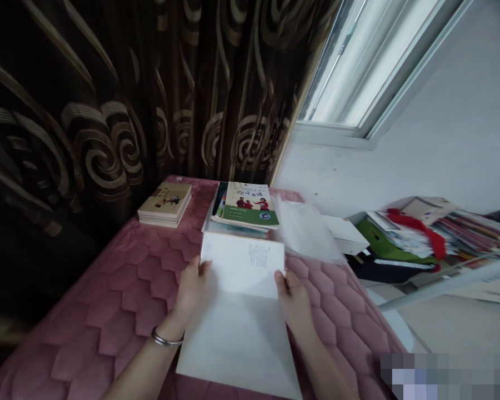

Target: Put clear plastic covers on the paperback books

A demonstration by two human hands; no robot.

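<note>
An open book (241, 328) with mostly white pages lies in front of me, its fold running crosswise. Small print shows on its far page; the near page looks blank. My left hand (193, 283) grips the book's left edge, thumb on top. On the opposite edge, my right hand (294, 294) holds it the same way. Both hands' other fingers are partly hidden beneath. Just beyond the book is a stack of books, topped by a white and green book (250, 205) with cartoon figures.
A pink quilted surface (120, 289) lies underneath. A small stack of tan books (166, 205) sits at its back left. Clear plastic sheets (310, 230) and a white box (345, 236) are on the right. Beyond them stands a container of papers (404, 239). A dark curtain (216, 83) hangs behind.
</note>
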